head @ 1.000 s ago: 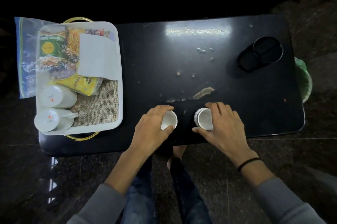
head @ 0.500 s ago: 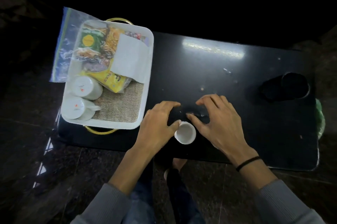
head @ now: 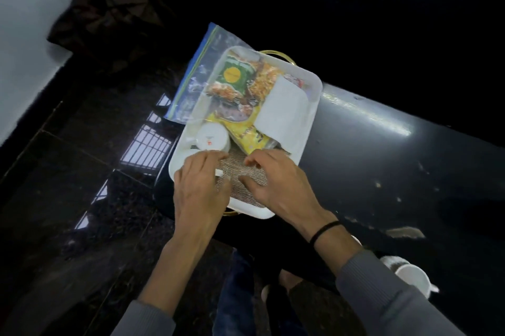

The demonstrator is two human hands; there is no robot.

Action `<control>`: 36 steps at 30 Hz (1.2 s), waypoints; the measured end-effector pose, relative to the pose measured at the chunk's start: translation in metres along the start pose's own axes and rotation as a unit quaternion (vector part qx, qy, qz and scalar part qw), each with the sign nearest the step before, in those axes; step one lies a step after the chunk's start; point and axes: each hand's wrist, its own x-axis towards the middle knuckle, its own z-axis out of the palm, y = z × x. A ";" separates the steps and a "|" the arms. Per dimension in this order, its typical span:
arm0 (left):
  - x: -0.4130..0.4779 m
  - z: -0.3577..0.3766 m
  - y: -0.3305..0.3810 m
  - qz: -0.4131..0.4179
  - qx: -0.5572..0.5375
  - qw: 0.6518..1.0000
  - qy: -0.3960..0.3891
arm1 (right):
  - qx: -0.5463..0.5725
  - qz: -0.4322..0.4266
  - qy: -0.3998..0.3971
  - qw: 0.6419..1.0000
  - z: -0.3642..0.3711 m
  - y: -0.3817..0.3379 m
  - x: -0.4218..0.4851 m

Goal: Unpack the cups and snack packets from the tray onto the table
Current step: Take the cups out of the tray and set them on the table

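The white tray [head: 311,89] sits at the left end of the black table [head: 382,160]. An upside-down white cup [head: 213,138] stands in its near-left part. My left hand [head: 200,185] lies over a second white cup [head: 218,173] in the near corner. Only that cup's handle shows by my thumb, so the grip is hidden. My right hand [head: 276,182] hovers over the burlap mat [head: 246,179], fingers apart and holding nothing. A zip bag with a green snack packet [head: 235,76] and a yellow snack packet [head: 246,133] fills the far half. Two white cups [head: 412,278] stand on the table by my right sleeve.
A white folded paper [head: 284,111] lies on the snack bag. The bag's blue-edged end [head: 196,73] hangs past the tray's far-left rim. A gold handle [head: 276,52] sticks out behind the tray. Dark tiled floor surrounds the table, and my legs are under its near edge.
Both hands have left the two cups on the table and moved left into the tray. The view has swung left and tilted, so the tray is now central.
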 end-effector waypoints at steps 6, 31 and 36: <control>0.003 -0.006 -0.036 -0.055 0.005 0.998 0.020 | 0.014 0.005 -0.081 0.997 0.041 -0.027 0.030; -0.009 0.006 -0.006 -0.152 -0.394 0.904 -0.065 | 0.194 0.101 0.028 0.975 -0.018 0.018 -0.029; -0.008 0.021 0.037 -0.183 -0.539 0.809 -0.146 | 0.401 0.151 0.015 0.903 -0.047 0.041 -0.045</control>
